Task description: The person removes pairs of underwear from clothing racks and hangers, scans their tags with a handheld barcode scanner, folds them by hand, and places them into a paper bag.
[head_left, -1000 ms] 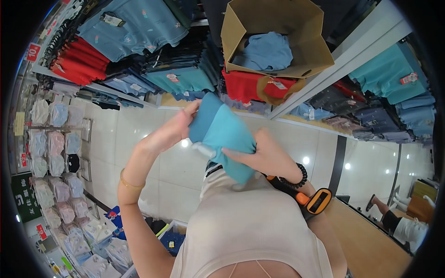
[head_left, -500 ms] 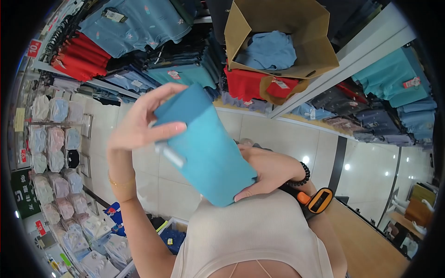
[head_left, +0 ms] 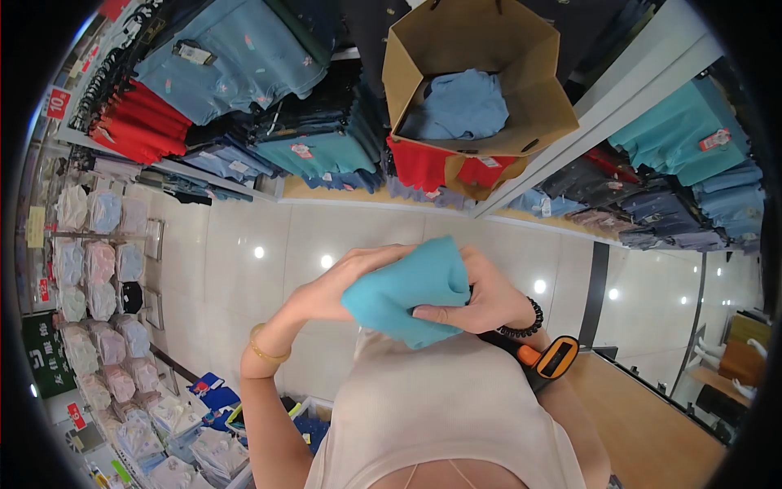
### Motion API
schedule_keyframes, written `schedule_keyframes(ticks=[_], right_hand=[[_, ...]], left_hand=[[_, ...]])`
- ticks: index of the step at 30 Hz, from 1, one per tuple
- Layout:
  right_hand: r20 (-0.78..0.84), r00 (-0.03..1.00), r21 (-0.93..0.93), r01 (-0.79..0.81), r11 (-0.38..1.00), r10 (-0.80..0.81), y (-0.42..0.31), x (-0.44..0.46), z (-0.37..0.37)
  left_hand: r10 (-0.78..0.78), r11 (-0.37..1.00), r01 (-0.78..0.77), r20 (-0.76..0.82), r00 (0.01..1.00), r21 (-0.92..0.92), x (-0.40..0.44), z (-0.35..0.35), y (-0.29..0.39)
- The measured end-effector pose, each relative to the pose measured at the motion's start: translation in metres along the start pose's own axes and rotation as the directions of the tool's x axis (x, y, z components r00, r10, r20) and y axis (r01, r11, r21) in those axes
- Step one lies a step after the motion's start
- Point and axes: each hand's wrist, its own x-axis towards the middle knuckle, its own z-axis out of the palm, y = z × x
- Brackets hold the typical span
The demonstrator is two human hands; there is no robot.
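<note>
A turquoise folded garment (head_left: 407, 293) is bunched between my two hands, just in front of my chest. My left hand (head_left: 332, 284) grips it from the left and behind, its fingertips hidden by the cloth. On the other side, my right hand (head_left: 494, 295) holds the right end, thumb pressed on the front and the other fingers behind. The fold makes a compact bundle, so the kind of garment cannot be made out.
Beyond my hands, a brown paper bag (head_left: 472, 147) holds a blue garment (head_left: 466, 104). Clothes racks with tagged garments (head_left: 232, 49) line the far side. Packaged items (head_left: 102, 269) hang at left. A wooden counter (head_left: 635, 407) stands at right, near an orange-black device (head_left: 557, 359) by my side.
My left hand has come down and right, toward my right hand. The turquoise garment has gone from a long folded strip to a shorter, bunched bundle.
</note>
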Motion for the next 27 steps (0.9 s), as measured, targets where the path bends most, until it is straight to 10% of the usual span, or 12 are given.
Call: schedule_keyframes(ticks=[7,10,17,19,27], right_hand=[[-0.039,0.998,0.120,-0.041,0.992,0.046,-0.007,-0.004,-0.004],[-0.062,0.974,0.220,-0.200,0.955,0.219,-0.017,-0.009,-0.004],[-0.151,0.942,0.318,-0.240,0.917,0.299,-0.022,-0.012,-0.005],[-0.177,0.935,0.290,-0.247,0.925,0.306,-0.022,-0.011,-0.006],[-0.537,0.831,0.119,-0.097,0.988,0.147,-0.011,-0.005,-0.005]], left_hand=[[0.183,0.981,-0.164,0.203,0.962,-0.103,-0.001,-0.005,0.014],[-0.102,0.969,0.106,0.030,0.994,-0.224,-0.002,0.007,0.002],[-0.359,0.832,0.201,-0.224,0.906,-0.518,0.012,0.011,-0.027],[-0.530,0.578,0.117,-0.263,0.806,-0.807,0.004,0.008,-0.025],[-0.277,0.471,-0.253,-0.415,0.867,-0.845,0.006,0.005,0.032]])
